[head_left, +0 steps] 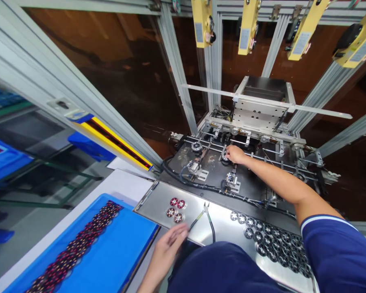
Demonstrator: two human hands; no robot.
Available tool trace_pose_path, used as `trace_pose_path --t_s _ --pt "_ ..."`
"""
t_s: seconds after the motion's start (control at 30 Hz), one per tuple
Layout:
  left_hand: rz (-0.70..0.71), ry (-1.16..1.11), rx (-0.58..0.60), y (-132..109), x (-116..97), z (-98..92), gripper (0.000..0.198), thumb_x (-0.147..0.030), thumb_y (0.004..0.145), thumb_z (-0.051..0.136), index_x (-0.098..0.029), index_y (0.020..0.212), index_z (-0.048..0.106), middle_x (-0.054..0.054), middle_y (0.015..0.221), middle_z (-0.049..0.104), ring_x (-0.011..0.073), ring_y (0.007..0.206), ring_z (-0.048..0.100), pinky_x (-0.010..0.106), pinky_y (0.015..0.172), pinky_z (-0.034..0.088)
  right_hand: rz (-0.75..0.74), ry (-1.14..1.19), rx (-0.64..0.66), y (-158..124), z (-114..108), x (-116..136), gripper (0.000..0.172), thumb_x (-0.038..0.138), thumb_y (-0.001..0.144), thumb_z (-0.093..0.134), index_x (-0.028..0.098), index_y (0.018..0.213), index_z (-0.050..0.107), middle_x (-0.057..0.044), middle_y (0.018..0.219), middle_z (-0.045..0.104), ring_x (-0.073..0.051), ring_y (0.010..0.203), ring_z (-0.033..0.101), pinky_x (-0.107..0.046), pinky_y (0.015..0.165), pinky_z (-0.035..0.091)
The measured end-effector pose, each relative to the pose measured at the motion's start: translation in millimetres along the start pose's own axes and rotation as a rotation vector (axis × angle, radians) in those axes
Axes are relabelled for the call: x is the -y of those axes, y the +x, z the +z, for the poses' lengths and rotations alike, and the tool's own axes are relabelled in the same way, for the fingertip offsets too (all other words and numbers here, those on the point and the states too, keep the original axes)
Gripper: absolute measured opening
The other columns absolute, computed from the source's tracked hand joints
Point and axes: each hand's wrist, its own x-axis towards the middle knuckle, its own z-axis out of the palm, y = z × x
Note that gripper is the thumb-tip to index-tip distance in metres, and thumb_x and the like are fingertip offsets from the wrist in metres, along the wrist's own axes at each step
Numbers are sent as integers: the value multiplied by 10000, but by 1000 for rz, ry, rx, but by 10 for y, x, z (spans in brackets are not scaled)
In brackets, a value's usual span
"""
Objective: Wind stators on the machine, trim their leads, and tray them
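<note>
My right hand (235, 155) reaches far into the machine and its fingers close over a round part on the right fixture (224, 156). A second round part sits on the left fixture (197, 147). My left hand (171, 243) rests at the near edge of the steel plate (158, 199), fingers curled at the black handles of the small cutters (205, 211). Three wound coils with red wire (175, 208) lie on the plate just beyond that hand. What the left fingers hold is not clear.
A blue tray (116, 260) at my left carries a long row of red-wound coils (76, 246). Several bare round cores (271, 240) lie on the plate's right side. Black cables (183, 179) cross the machine bed. Yellow boxes (201, 20) hang overhead, and aluminium frame posts (177, 69) stand around.
</note>
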Motion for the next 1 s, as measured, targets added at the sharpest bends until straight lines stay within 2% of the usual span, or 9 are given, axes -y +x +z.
trace_pose_path --t_s 0.2,0.27,0.33,0.43,0.53,0.6,0.7,0.8,1.0 --pt "280 189 326 575 -128 707 293 -274 849 669 -194 1125 721 114 1146 746 271 1094 693 430 1046 511 5 52 -321 -502 -394 261 228 252 964 620 116 1143 655 -144 1352 588 -264 1284 538 -484 1102 451" --pt "355 238 401 679 -63 932 359 -201 838 662 -203 1196 693 116 1222 693 274 1175 635 436 1087 467 -8 72 -443 -913 -493 351 234 258 985 577 132 1163 663 -146 1457 520 -248 1382 450 -454 1191 362" --pt "419 284 449 733 5 1088 420 -157 845 639 -201 1262 650 125 1256 635 271 1189 604 435 1080 461 -125 125 -646 -1495 -473 459 213 308 987 565 179 1087 703 -106 1397 587 -250 1352 490 -470 1190 378" --pt "498 347 507 788 70 1210 416 -137 845 639 -212 1253 639 114 1239 571 255 1109 609 419 1015 494 -226 237 -838 -2497 -128 630 184 238 944 607 257 1094 713 -86 1259 680 -275 1269 580 -533 1115 471" --pt "551 388 548 844 96 1268 343 -179 861 655 -215 1202 644 95 1236 541 226 1028 615 397 945 520 -57 340 -768 -3295 476 749 256 174 905 639 296 1118 710 -100 1216 699 -296 1191 636 -546 990 565" --pt "564 400 551 873 100 1296 278 -235 888 652 -185 1162 635 94 1228 548 225 1024 607 413 924 521 97 369 -761 -3596 872 799 255 174 908 632 319 1102 709 -98 1171 710 -295 1116 669 -552 934 593" --pt "558 388 539 882 71 1310 174 -286 914 637 -152 1024 627 84 1163 588 240 1057 586 456 944 492 173 381 -758 -3681 1301 852 262 181 917 622 312 1133 693 -117 1117 715 -297 1021 696 -551 863 613" --pt "529 336 543 844 -72 1233 137 -302 913 629 -170 899 595 67 1025 621 231 999 584 436 939 473 130 404 -738 -3435 1466 871 254 213 930 616 291 1162 686 -122 1089 717 -287 987 700 -517 840 616" --pt "449 122 609 561 -789 673 220 -397 918 594 -200 1010 563 10 848 610 172 765 573 295 735 482 -156 488 -616 -2800 1007 905 407 300 940 639 242 1339 583 -111 1152 684 -242 1048 659 -415 885 593"
